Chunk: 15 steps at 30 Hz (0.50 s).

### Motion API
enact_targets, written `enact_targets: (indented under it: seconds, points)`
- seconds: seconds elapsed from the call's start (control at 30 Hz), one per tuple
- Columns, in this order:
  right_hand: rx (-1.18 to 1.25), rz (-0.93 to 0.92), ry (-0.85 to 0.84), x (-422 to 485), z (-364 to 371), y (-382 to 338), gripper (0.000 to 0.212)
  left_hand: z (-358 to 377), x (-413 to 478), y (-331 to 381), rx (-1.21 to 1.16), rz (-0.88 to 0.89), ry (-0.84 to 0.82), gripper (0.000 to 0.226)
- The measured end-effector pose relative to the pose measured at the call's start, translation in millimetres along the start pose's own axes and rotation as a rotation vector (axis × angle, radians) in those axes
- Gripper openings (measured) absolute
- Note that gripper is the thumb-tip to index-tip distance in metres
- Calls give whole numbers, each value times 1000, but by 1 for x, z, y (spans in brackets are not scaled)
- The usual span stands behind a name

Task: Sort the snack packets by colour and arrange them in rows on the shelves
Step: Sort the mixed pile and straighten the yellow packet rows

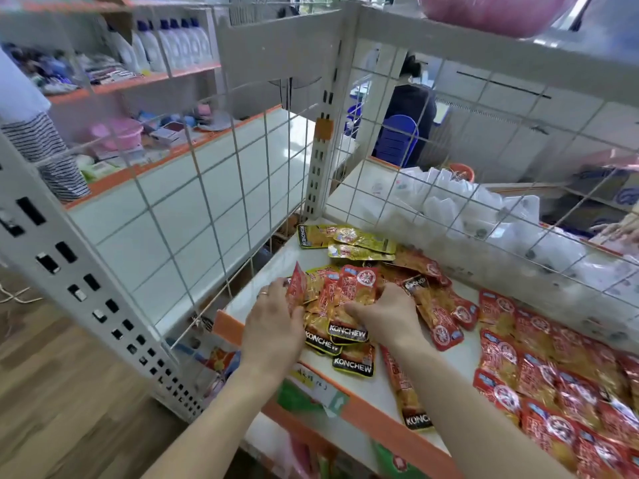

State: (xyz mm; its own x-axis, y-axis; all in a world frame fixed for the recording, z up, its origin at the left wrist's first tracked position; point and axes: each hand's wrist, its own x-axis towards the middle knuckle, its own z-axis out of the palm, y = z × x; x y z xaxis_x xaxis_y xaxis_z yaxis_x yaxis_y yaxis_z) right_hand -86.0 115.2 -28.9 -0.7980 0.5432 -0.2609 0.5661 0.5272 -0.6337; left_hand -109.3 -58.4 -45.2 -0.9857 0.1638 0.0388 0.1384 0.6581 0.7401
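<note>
Shop shelf [460, 357], white with orange lip, wire mesh [449, 209] behind | heap of red and yellow snack packets [349, 299] at its left end, rows of red packets [553, 375] to the right | left hand [273, 318] pinches upright red packet [297, 288] | right hand [389, 316] curled around packets in the heap

We see red and yellow snack packets [356, 288] heaped on the white shelf [242, 300], red rows [553, 382] lying flat beside them.

red packets [553, 385], yellow packets [349, 238], white shelf [377, 392] edged orange, striped sleeve [45, 150].
</note>
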Motion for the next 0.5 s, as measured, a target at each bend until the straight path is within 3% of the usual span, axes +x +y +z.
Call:
enact_targets:
  seconds: [0.07,0.17,0.33,0.5]
  points:
    - [169,3,-17,-4,0,0,29,-5,0,-1,-63,1,28,11]
    - [386,11,-75,-12,-4,1,4,-14,-1,1,-278,-119,8,13]
    - [607,-20,-96,-26,-21,6,6,-24,-3,12,-662,-290,-43,12]
    - [628,-107,-88,-45,-54,29,6,-13,-13,33,-813,-245,-41,10]
